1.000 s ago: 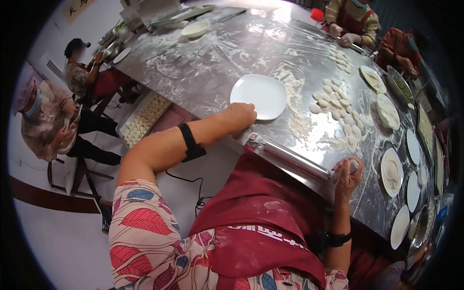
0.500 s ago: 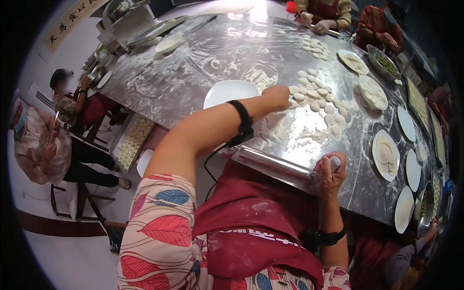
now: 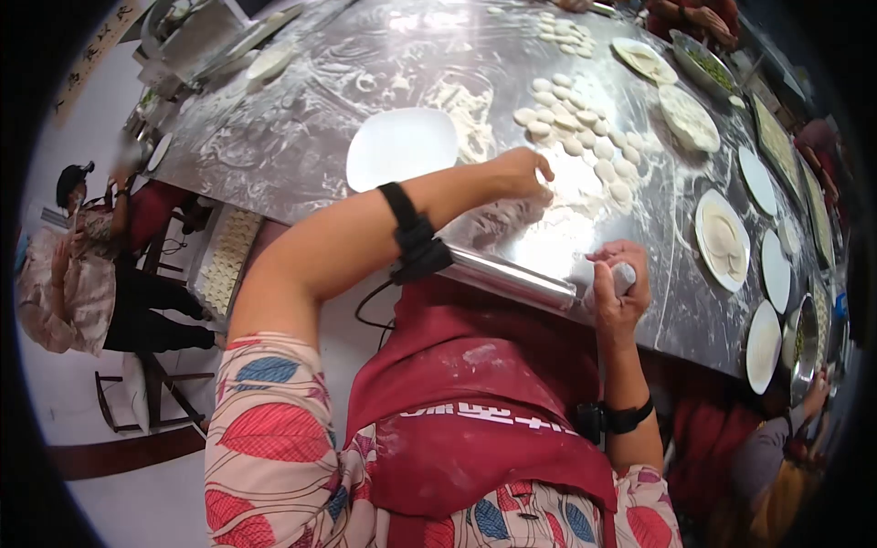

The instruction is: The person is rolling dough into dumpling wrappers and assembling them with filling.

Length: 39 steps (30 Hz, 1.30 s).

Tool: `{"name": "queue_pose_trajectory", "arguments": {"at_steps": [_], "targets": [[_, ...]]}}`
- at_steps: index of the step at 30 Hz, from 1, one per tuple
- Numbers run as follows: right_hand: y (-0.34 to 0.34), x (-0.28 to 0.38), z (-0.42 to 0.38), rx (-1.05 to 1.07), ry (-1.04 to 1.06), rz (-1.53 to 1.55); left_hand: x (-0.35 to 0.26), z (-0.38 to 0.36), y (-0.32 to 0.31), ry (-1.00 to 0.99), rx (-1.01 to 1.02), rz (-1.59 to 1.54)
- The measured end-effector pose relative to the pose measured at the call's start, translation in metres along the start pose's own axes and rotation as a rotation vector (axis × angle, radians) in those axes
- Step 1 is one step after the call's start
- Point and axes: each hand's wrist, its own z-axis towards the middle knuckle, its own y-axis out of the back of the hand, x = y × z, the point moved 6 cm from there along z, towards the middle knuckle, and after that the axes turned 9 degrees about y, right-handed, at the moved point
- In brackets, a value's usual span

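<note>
At a floured steel table point(image 3: 681, 310), a person's right hand point(image 3: 623, 294) is gripping the pale handle point(image 3: 624, 275) of a metal rolling pin point(image 3: 514, 276), fingers wrapped around it, the barrel lying leftward from that grip along the near edge. Farther up and left, the left hand point(image 3: 523, 174) is showing part-curled fingers; whether it is holding anything cannot be told. Dough discs point(image 3: 574, 146) are lying just beyond it, a white plate point(image 3: 402, 146) to its left. The pin is probably proving heavy, stiff and slick, best held by its handles; the discs, likely soft, are inviting light fingertips at the rim.
</note>
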Motion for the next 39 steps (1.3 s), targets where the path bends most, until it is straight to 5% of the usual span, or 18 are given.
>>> {"name": "queue_pose_trajectory", "arguments": {"at_steps": [2,6,17,22,23,26,33,36,39], "targets": [[-0.004,-0.007,-0.007,-0.077,-0.171,0.165,0.005,-0.016,-0.028,-0.039,0.222,-0.044],[-0.005,-0.013,-0.008,-0.045,-0.343,0.178,0.008,-0.029,-0.023,0.025,0.077,-0.017],[-0.015,-0.054,0.023,-0.046,-0.325,-0.067,-0.005,-0.040,-0.027,-0.120,0.141,0.028],[-0.004,-0.022,-0.005,-0.100,-0.158,-0.106,0.021,-0.049,-0.021,0.071,-0.011,-0.059],[-0.004,-0.028,-0.006,-0.069,-0.285,-0.042,0.022,-0.052,-0.023,0.081,0.005,-0.078],[-0.012,-0.060,0.022,-0.057,-0.076,-0.337,0.003,-0.058,-0.027,-0.002,-0.020,0.068],[-0.009,-0.031,0.009,-0.022,-0.287,-0.130,-0.004,-0.052,-0.028,-0.165,0.013,0.155],[-0.003,-0.025,-0.008,-0.040,-0.291,-0.079,0.028,-0.055,-0.032,0.221,0.124,-0.233],[-0.009,-0.040,0.011,-0.033,-0.237,-0.218,0.018,-0.057,-0.025,0.088,0.056,-0.001]]}}
